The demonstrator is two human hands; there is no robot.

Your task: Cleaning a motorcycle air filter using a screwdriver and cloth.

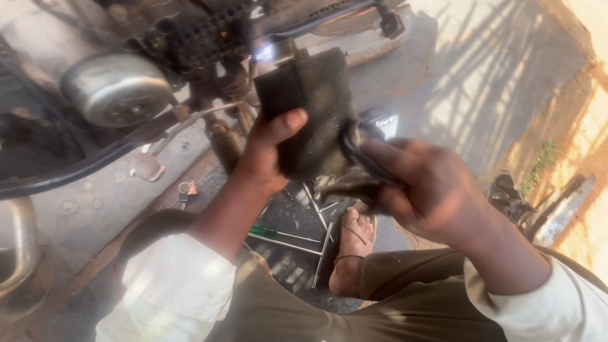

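Observation:
My left hand (269, 152) grips a dark, dusty rectangular block-shaped part (310, 107), thumb on its front face, and holds it up in front of a motorcycle's underside. My right hand (418, 183) is closed on a dirty dark rag (351, 168) pressed against the lower right edge of that part. Both sleeves are white. My sandalled foot (354, 244) rests on the ground below the hands.
A motorcycle engine with a round silver cover (117, 88) and a chain (202, 35) fills the upper left. A foot peg (147, 166) sticks out. Metal rods and a green-handled screwdriver (285, 234) lie on the ground. Sunlit pavement lies to the right.

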